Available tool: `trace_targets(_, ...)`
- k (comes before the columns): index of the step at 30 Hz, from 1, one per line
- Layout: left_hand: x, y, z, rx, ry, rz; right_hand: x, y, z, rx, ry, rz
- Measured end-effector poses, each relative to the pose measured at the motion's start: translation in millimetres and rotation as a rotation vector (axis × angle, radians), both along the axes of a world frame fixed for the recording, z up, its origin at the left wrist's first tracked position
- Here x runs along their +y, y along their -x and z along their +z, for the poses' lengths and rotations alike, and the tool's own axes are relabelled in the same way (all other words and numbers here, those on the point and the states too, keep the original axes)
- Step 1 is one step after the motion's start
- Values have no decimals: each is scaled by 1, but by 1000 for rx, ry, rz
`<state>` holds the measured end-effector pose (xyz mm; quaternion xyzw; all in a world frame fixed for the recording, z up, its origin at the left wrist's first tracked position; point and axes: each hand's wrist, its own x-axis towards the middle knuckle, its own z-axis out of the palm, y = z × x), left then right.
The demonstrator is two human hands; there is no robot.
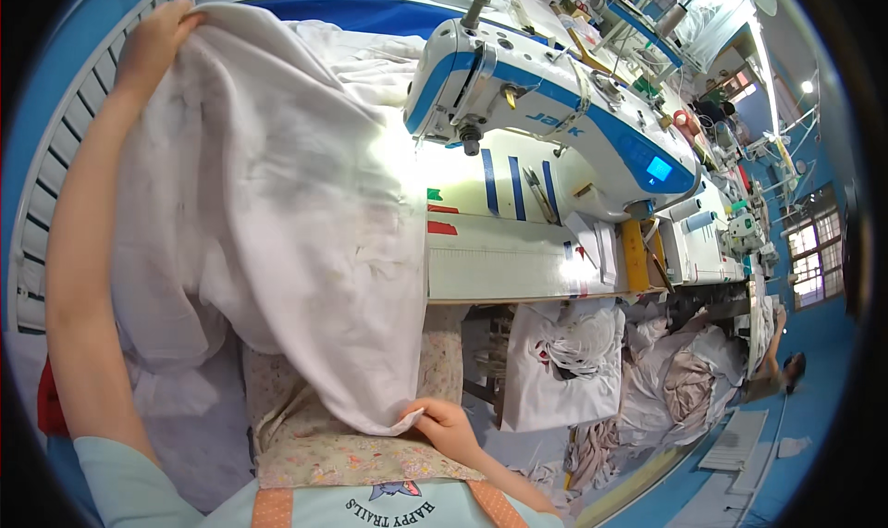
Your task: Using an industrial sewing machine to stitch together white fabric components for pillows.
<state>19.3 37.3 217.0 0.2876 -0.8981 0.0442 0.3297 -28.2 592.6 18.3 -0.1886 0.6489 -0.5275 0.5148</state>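
Observation:
A large piece of white cloth (296, 167) is stretched between my two hands, falling in folds over the table edge and my lap. At the far left, my left hand (159, 42) pinches its upper corner with the arm raised. Near my lap, my right hand (442, 428) grips the lower edge of the same cloth between thumb and fingers. A white and blue sewing machine (546, 102) stands to the right of the cloth, its needle area (462, 139) close to the fabric. More white fabric (356, 51) lies bunched behind.
On the machine table (499, 260) lie small scissors (540, 195) and blue and red tape strips. A yellow holder (636, 255) stands at its right. White bundles (564, 366) hang below the table. A white slatted rack (60, 149) is at left; a person (775, 375) works far right.

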Motion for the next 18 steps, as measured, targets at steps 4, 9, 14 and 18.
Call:
trace_targets(4,70,-5,-68,-58,-363,58,-12,12,-27,-66,-91,-5)
trace_targets(9,95,-68,-172,-312,-292,53,-25,26,-50,53,-164,116)
trace_targets(14,15,-47,-179,-271,-198,66,-41,35,-56,-48,-148,122)
trace_targets(18,7,-9,-177,-285,-176,172,-50,46,-64,123,-165,233)
